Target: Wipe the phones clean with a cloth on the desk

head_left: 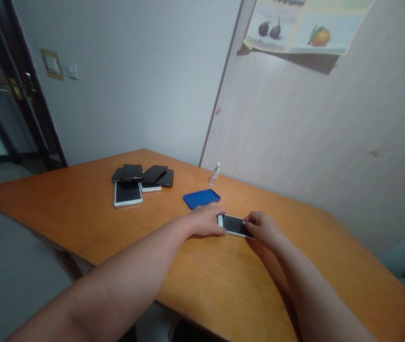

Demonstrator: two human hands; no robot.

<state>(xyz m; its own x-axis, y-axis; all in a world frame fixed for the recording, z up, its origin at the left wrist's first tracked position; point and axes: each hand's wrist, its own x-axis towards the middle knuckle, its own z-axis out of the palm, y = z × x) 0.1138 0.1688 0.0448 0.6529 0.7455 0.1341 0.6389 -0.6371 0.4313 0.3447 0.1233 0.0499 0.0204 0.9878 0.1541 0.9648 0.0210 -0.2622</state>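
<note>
A white-framed smartphone (pixel 234 225) lies flat on the table, its dark screen facing up. My left hand (pixel 207 221) grips its left end, thumb on the near edge and fingers at the far side. Over the right part of the screen, my right hand (pixel 260 228) is closed in a pinch. A tiny pale bit shows at its fingertips, too small to name. Just beyond my left hand lies a blue phone case (pixel 201 198). The phone's right end is partly hidden by my right hand.
Several phones or tablets lie piled at the back left, including a white-framed one (pixel 128 194) and a dark one (pixel 132 172). A small clear bottle (pixel 214 175) stands near the wall behind the blue case. The orange-brown table (pixel 224 285) meets the wall at the back.
</note>
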